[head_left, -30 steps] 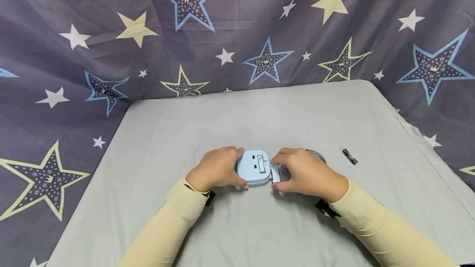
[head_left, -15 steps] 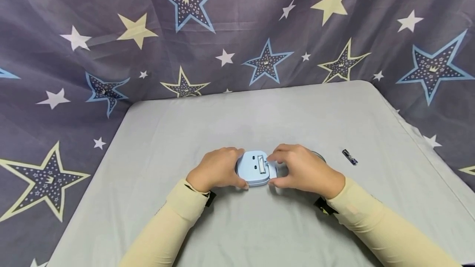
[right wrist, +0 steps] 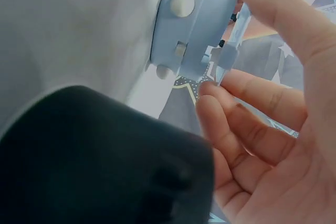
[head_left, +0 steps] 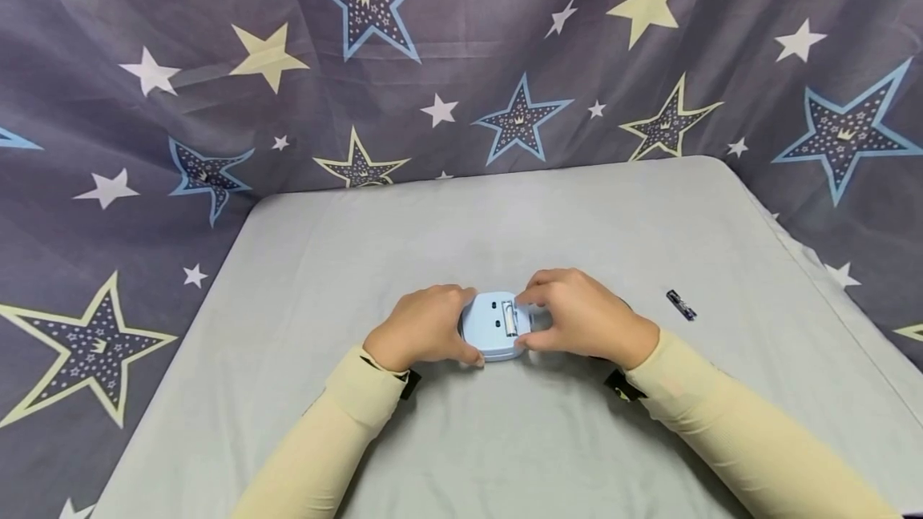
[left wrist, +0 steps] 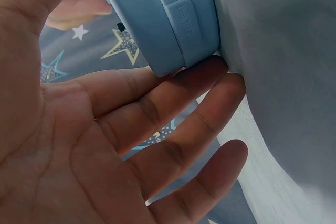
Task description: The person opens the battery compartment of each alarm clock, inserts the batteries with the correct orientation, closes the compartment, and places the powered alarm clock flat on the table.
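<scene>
A light-blue rounded battery-powered device [head_left: 485, 331] lies on the grey cloth with its battery slot facing up. One battery [head_left: 509, 319] sits in that slot. My left hand [head_left: 421, 328] grips the device's left side between thumb and fingers; in the left wrist view its fingertips touch the casing's edge. My right hand [head_left: 587, 317] pinches a light-blue battery cover [right wrist: 241, 27] between thumb and fingers, at the slot's right edge. From the right wrist, the cover stands slightly off the casing, and white knobs [right wrist: 182, 3] show on the device's side.
A large dark rounded object [right wrist: 105, 156] stands close under the right wrist, mostly hidden by the hand in the head view. A small dark stick-shaped item [head_left: 681, 305] lies farther right on the grey cloth [head_left: 404, 239]. A star-patterned curtain [head_left: 461, 46] hangs behind.
My right hand has moved left with the battery cover, bringing it from beside the device over the right edge of the slot. The left hand and device have stayed put.
</scene>
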Tool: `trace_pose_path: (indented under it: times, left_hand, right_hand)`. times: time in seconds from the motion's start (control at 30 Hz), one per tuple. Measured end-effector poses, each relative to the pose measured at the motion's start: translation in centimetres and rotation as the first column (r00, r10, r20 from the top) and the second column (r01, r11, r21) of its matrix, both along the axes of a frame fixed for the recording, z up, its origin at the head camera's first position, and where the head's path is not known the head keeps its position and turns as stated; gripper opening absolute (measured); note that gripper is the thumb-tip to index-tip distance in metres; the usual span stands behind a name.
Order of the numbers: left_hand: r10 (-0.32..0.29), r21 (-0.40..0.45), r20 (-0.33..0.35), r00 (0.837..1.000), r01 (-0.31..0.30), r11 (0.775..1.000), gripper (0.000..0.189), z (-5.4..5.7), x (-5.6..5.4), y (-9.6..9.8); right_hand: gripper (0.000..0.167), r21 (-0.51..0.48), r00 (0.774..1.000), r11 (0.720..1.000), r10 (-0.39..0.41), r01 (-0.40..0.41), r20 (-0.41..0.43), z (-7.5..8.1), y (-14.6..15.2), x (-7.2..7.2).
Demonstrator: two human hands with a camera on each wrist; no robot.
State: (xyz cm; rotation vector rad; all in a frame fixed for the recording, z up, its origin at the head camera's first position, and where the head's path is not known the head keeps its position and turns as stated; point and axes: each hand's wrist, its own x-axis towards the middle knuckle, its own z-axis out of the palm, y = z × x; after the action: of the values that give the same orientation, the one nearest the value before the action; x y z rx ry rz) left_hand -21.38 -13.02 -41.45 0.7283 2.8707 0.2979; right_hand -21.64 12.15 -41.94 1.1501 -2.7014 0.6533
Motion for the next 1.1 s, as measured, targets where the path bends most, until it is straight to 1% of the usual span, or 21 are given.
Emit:
trace_pose_path:
  times: [0.2, 0.4, 0.57, 0.73, 0.87, 1.1]
  left_hand:
    - [-0.006, -0.011, -0.009, 1.0, 0.006, 1.0, 0.1, -0.1, 0.0, 0.0]
    - [-0.01, -0.014, -0.019, 1.0, 0.01, 1.0, 0.097, -0.1, 0.0, 0.0]
    - [-0.012, -0.007, -0.021, 1.0, 0.011, 1.0, 0.093, 0.1, -0.1, 0.0]
    - [-0.009, -0.009, -0.012, 1.0, 0.009, 1.0, 0.096, 0.2, -0.1, -0.1]
    - [-0.012, -0.011, -0.012, 1.0, 0.012, 1.0, 0.097, 0.1, 0.0, -0.1]
    - [-0.015, -0.015, -0.015, 1.0, 0.015, 1.0, 0.093, 0.0, 0.0, -0.1]
  right_hand:
    - [0.044, -0.023, 0.999, 0.999, 0.035, -0.036, -0.014, 0.1, -0.3, -0.6]
    - [0.042, 0.0, 0.997, 0.998, 0.07, -0.07, -0.028, 0.2, -0.7, -1.0]
    - [0.04, 0.024, 0.996, 0.996, 0.084, -0.083, -0.043, 0.2, -0.9, -1.2]
    - [0.041, 0.031, 0.995, 0.995, 0.096, -0.095, -0.037, 0.2, -1.1, -1.3]
    - [0.041, 0.03, 0.995, 0.995, 0.098, -0.097, -0.035, 0.0, -1.2, -1.3]
    - [0.043, 0.05, 0.993, 0.994, 0.101, -0.098, -0.064, -0.3, -1.3, -1.4]
